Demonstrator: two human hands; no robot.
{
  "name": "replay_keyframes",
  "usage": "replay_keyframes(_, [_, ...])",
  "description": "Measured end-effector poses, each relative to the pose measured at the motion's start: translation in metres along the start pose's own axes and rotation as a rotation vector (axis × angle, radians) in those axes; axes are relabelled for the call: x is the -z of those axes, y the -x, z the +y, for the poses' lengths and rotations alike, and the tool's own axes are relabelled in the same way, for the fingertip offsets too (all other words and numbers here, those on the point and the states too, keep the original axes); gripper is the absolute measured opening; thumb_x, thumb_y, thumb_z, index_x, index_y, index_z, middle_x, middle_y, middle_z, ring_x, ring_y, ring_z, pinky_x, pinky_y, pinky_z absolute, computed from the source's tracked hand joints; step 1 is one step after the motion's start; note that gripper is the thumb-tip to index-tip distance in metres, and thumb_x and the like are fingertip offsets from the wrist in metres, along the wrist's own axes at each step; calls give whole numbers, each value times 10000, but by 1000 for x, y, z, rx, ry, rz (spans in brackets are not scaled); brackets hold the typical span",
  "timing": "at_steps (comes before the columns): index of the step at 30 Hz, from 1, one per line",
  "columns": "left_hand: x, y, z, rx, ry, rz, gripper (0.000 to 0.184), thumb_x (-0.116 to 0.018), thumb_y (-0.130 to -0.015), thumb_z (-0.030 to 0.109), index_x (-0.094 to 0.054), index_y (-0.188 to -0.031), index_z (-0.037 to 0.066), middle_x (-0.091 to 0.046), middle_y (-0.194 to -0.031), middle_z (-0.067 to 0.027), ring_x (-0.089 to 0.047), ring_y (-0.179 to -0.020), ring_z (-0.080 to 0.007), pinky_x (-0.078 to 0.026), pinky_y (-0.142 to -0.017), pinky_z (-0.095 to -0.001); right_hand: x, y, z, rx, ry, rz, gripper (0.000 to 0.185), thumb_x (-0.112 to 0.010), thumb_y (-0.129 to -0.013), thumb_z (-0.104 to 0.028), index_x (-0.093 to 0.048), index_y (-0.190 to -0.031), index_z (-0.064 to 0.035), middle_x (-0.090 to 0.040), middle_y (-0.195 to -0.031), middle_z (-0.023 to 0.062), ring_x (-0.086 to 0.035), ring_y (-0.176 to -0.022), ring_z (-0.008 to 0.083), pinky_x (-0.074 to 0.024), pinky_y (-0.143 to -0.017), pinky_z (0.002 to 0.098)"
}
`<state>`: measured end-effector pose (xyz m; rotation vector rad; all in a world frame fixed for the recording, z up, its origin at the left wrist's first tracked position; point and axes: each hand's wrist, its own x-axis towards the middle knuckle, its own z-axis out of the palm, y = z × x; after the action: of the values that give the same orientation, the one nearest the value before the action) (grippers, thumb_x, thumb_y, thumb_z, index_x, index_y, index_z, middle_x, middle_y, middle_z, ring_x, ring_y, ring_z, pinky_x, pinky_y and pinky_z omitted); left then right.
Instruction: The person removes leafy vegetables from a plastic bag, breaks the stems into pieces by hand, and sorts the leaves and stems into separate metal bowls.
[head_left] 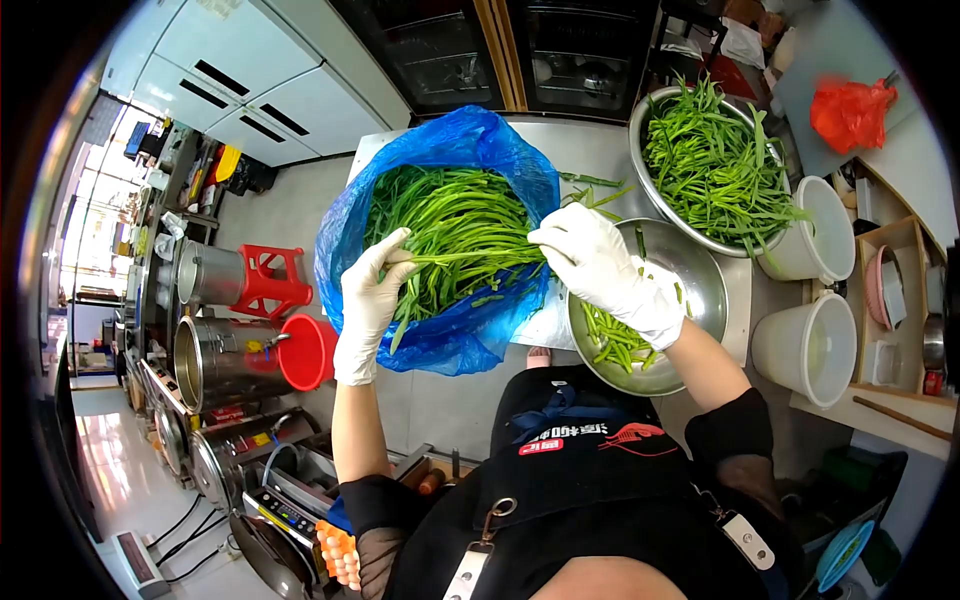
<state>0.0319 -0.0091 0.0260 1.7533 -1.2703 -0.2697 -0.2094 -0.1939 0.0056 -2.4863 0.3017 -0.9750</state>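
Observation:
My left hand (374, 290), in a white glove, pinches one end of a long green water spinach stem (465, 258). The other end is between the closed fingers of my right hand (585, 252), gloved as well. Stretched nearly level, the stem crosses above a blue plastic bag (455, 345) full of water spinach (455, 205). Below my right wrist is a steel bowl (705, 285) holding short cut stem pieces (615, 340). A larger steel basin (640, 160) behind it is heaped with leafy greens (715, 165).
Bag and bowls rest on a metal table (740, 310). Two white buckets (805, 348) stand at the right, beside a wooden shelf (900, 240). On the left are a red stool (272, 282), a red bucket (307, 352) and a large steel pot (225, 365). A few loose stems (592, 180) lie behind the bag.

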Motion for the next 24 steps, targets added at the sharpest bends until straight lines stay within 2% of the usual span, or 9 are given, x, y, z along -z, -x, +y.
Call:
replay_keyframes(2, [-1,0,2,-33,-32,-7,433,-722,-785,-46,-644,-1199,54,-674,-850,-54,-635,-781,-129,-516,-724,-254,-4,-1,0,-40,-39,-56,134,-613,-833,-174,-677,-903,-80,-624,-887,86,-600,-875,268,-491,-760,374])
replay_keyframes(5, [0,-1,6,-120,-100,-3,443,-727,-771,-52,-646,-1192,59,-666,-843,-63,-635,-769,-148,-513,-710,-260,-11,-3,0,-338,-305,-248,193,-619,-837,-219,-708,-917,-68,-660,-906,111,-618,-889,292,-492,-775,379])
replay_keyframes(10, [-3,2,8,-199,-155,17,450,-736,-756,-47,-644,-1182,66,-645,-803,-73,-622,-725,-188,-502,-669,-284,-18,-8,-4,-359,-361,-360,213,-647,-794,-251,-728,-866,-67,-680,-845,123,-646,-825,311,-505,-733,400])
replay_keyframes(13, [-3,3,5,-247,-362,58,288,-759,-756,66,-696,-1037,67,-642,-769,-82,-625,-709,-235,-501,-645,-317,-27,-5,-1,-398,-280,-327,204,-647,-783,-248,-729,-851,-74,-683,-854,122,-648,-833,311,-506,-738,397])
replay_keyframes(15, [-4,9,9,-157,-377,43,150,-753,-758,120,-713,-896,73,-629,-744,-74,-616,-694,-250,-496,-629,-330,-32,-3,5,-451,-327,-258,173,-662,-766,-223,-723,-817,-69,-689,-802,115,-645,-735,285,-508,-689,361])
replay_keyframes(17, [-7,12,6,-219,-476,-16,145,-743,-755,102,-714,-896,86,-630,-743,-68,-616,-695,-247,-493,-624,-339,-44,5,19,-568,-457,-183,161,-669,-760,-200,-715,-791,-49,-689,-757,104,-642,-676,240,-505,-654,333])
replay_keyframes(19, [-15,15,13,-276,-465,-38,122,-720,-769,102,-712,-890,95,-620,-726,-62,-614,-699,-250,-492,-621,-347,-52,7,34,-723,-758,-27,119,-640,-782,-91,-699,-719,-10,-669,-690,38,-602,-651,103,-471,-608,256])
replay_keyframes(21, [-18,17,12,-254,-492,-26,138,-739,-768,102,-727,-903,75,-613,-713,-66,-611,-681,-254,-491,-617,-345,-43,6,56,-891,-917,150,115,-617,-804,-46,-707,-738,-21,-661,-689,36,-603,-662,102,-465,-629,235])
replay_keyframes(24, [-23,18,15,-187,-519,-70,143,-737,-775,92,-727,-915,70,-645,-746,-86,-626,-680,-237,-498,-626,-328,-36,-8,35,-621,-634,165,117,-617,-871,-113,-687,-886,-20,-681,-827,73,-637,-770,154,-495,-696,284])
